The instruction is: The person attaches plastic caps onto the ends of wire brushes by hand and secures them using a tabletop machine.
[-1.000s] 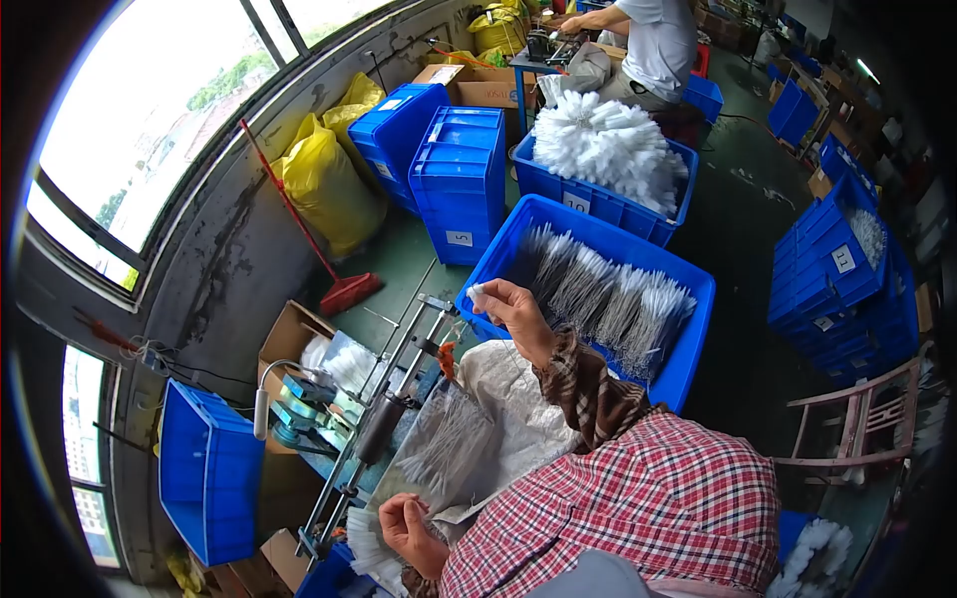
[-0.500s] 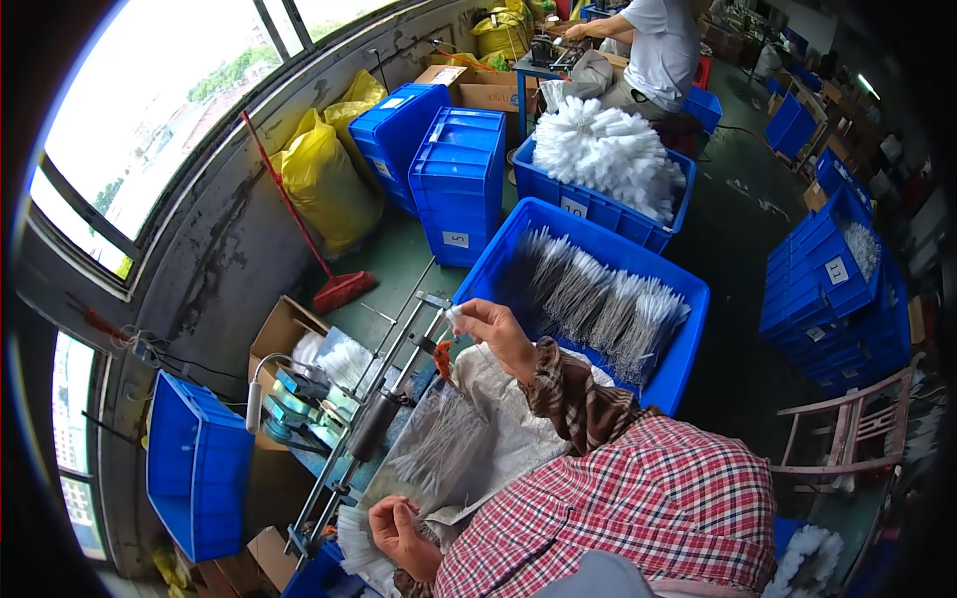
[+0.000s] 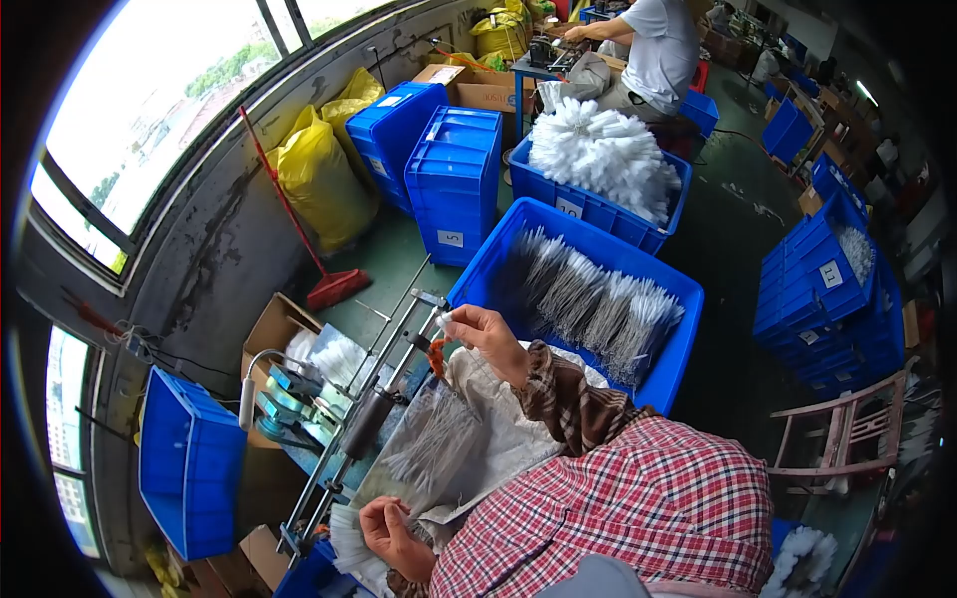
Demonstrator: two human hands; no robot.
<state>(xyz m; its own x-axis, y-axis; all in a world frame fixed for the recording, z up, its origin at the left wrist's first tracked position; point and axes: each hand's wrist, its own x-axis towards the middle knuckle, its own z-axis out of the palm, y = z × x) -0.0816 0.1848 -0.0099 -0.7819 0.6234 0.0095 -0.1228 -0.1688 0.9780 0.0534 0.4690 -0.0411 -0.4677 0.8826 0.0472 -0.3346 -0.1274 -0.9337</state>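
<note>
My right hand point(image 3: 488, 341) is closed in a pinch on a small white piece point(image 3: 445, 320), at the upper end of a metal rail fixture point(image 3: 391, 374). Just below those fingers, an orange-red strip point(image 3: 437, 357) hangs on the fixture. My left hand point(image 3: 395, 536) has its fingers curled together near the fixture's lower end, beside a bundle of white-bristled brushes point(image 3: 349, 533); anything between these fingers is too small to make out. Between the hands, thin wire brushes point(image 3: 431, 439) lie on a pale sheet point(image 3: 513, 424) over my lap.
A blue bin point(image 3: 688, 334) holds rows of wire brushes with white tips. Behind it another blue bin point(image 3: 598, 227) is heaped with white brushes point(image 3: 603, 154). A small machine point(image 3: 289, 399) stands beyond the fixture. A red broom point(image 3: 337, 287) leans by the wall. A person point(image 3: 660, 55) sits farther back.
The whole view has shifted slightly. Both hands keep nearly the same pose, the right one still pinching at the fixture's upper end.
</note>
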